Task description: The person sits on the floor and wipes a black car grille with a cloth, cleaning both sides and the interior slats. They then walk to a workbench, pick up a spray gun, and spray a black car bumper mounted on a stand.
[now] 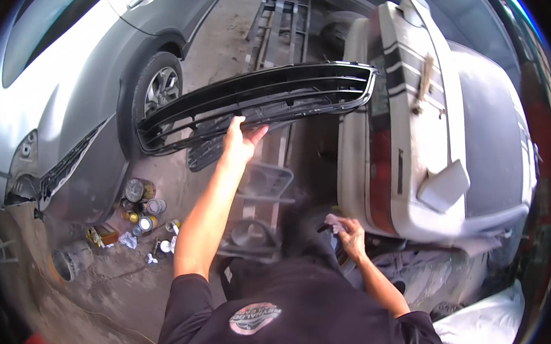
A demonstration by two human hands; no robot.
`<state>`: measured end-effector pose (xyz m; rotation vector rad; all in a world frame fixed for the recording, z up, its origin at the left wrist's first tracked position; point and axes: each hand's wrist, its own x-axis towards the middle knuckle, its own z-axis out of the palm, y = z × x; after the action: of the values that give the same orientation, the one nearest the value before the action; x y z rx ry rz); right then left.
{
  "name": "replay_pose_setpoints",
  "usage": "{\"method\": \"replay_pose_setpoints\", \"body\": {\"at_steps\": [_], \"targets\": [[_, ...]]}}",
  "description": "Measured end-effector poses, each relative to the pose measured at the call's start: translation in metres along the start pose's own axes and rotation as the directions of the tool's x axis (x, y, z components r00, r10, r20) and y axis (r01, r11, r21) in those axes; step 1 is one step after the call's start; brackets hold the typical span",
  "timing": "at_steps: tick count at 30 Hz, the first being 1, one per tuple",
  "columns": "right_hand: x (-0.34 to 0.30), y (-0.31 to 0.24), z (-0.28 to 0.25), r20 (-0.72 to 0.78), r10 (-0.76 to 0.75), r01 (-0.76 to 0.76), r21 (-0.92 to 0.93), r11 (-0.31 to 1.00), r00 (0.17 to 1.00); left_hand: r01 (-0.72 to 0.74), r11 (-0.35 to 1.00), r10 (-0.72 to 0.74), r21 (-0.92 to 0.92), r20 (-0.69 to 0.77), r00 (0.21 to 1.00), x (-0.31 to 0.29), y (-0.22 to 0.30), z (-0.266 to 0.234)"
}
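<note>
My left hand [240,139] is raised and grips the lower edge of a long black car grille [264,96], holding it up level in front of me. The slatted grille spans from near the silver car's wheel to the white car on the right. My right hand [350,234] is low by my waist, closed on a small pale cloth or pad [334,221] with a dark bit beside it. It sits just in front of the white car's rear bumper [378,184].
A silver car [60,104] with its front bumper off stands at left. Several paint cans [140,207] and a bucket [69,260] lie on the concrete floor beside it. More black grille parts [260,186] and a metal frame [278,25] lie ahead.
</note>
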<state>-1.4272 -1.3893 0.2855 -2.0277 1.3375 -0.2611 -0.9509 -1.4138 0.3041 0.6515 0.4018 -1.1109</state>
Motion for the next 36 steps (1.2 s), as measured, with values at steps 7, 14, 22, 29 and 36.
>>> {"method": "replay_pose_setpoints", "body": {"at_steps": [7, 14, 22, 29, 36], "targets": [[0.167, 0.089, 0.019, 0.061, 0.092, -0.101, 0.166, 0.981, 0.994, -0.001, 1.0, -0.001, -0.012, -0.171, 0.985, 0.165, -0.008, 0.029], [0.178, 0.149, 0.002, 0.118, 0.267, -0.285, 0.178, 0.942, 0.956, -0.156, 0.984, 0.176, 0.091, -0.284, 0.942, 0.339, -0.035, 0.065], [0.154, 0.177, -0.017, 0.161, 0.384, -0.405, 0.123, 0.906, 0.909, -0.203, 0.979, 0.202, 0.032, -0.327, 0.923, 0.467, -0.088, 0.076], [0.16, 0.163, -0.025, 0.204, 0.432, -0.464, 0.148, 0.874, 0.879, -0.124, 0.981, 0.166, 0.146, -0.323, 0.932, 0.496, -0.108, 0.048], [0.169, 0.179, -0.002, 0.191, 0.33, -0.355, 0.119, 0.927, 0.925, 0.077, 0.949, -0.013, 0.305, -0.206, 0.978, 0.457, -0.1, 0.041]]}}
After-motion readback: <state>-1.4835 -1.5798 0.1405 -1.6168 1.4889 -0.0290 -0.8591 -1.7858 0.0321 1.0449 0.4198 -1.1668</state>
